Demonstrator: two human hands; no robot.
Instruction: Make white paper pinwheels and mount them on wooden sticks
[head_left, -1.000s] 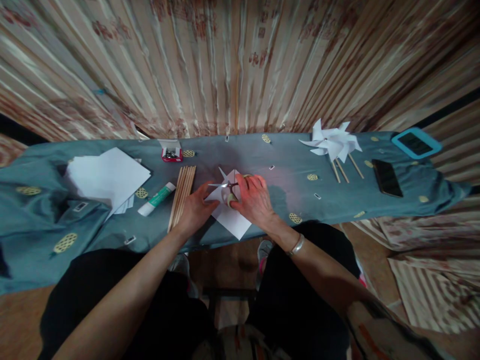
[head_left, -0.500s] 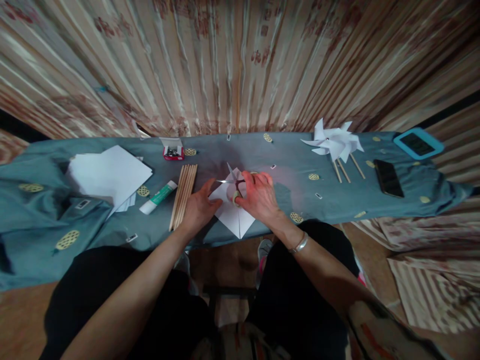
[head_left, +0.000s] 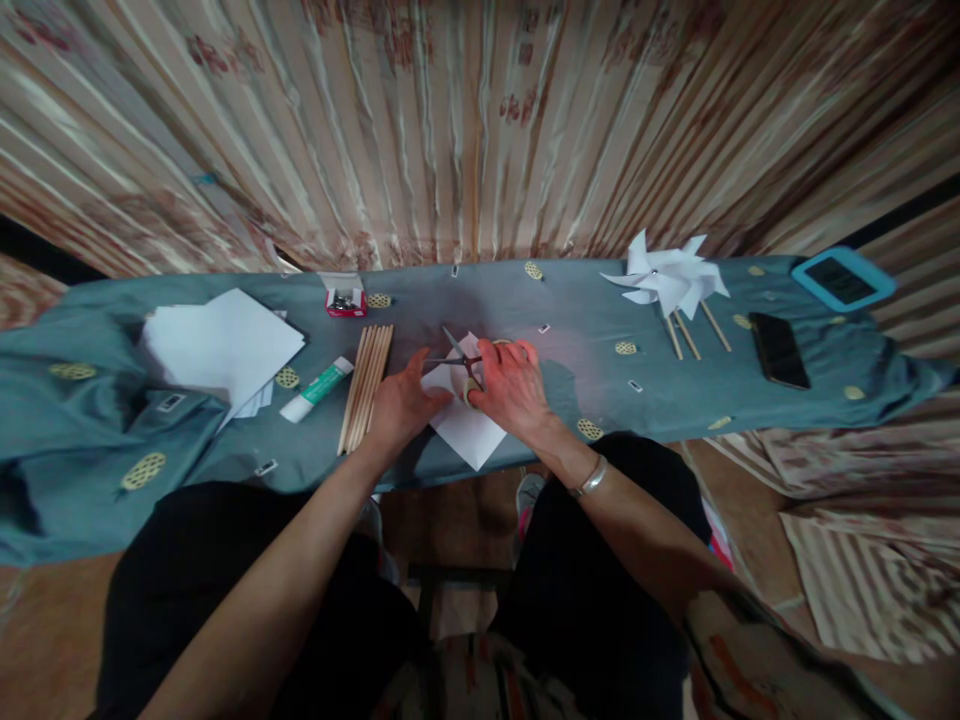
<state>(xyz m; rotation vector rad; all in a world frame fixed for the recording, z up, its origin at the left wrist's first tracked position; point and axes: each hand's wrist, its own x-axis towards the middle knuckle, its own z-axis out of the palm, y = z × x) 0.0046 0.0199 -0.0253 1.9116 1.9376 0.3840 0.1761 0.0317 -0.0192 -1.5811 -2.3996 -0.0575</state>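
Note:
A square sheet of white paper (head_left: 474, 440) lies on the cloth with one corner pointing towards me. Over its upper part is a pair of scissors (head_left: 453, 352), blades spread apart and pointing up and left. My right hand (head_left: 516, 388) grips the pale scissor handles, fingers closed around them. At the paper's left corner, my left hand (head_left: 405, 402) holds the sheet, its thumb on the paper and its index finger close to the lower blade. Part of the paper is hidden beneath the hands.
Wooden sticks (head_left: 366, 385), a glue stick (head_left: 318, 389), a small red box (head_left: 346, 300) of metal pieces and a paper stack (head_left: 225, 345) lie left. White paper pinwheels (head_left: 675, 278) on sticks, a black phone (head_left: 780, 350) and a blue-framed device (head_left: 843, 279) lie right.
The scissors have swung slightly left over the paper. A dark line at the paper's near corner no longer shows. Both hands stay close to where they were.

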